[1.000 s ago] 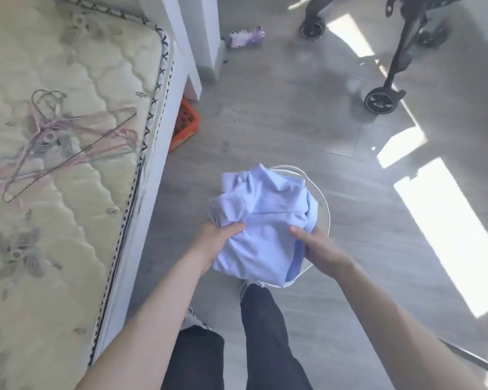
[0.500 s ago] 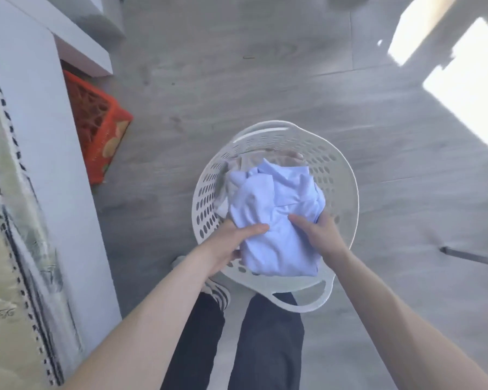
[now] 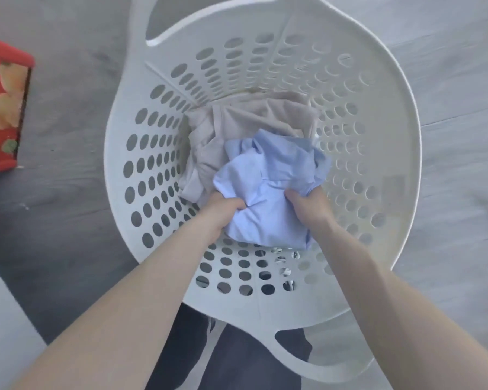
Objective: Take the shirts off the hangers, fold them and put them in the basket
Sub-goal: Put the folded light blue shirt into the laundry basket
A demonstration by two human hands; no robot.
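A: Left of the fingers, a red crate (image 3: 4, 108) is seen on the floor, well apart. The left hand (image 3: 223, 213) is curled into the blue shirt (image 3: 268, 192).

B: Beyond the fingertips, a beige garment (image 3: 237, 128) is already lying inside the basket (image 3: 152, 170). The right hand (image 3: 307, 206) is clenched on the shirt's other edge, presumably so the fold is kept while it is pressed down.

Crumpled blue shirt (image 3: 268, 190) atop beige shirt (image 3: 237, 128) in basket (image 3: 158, 164).
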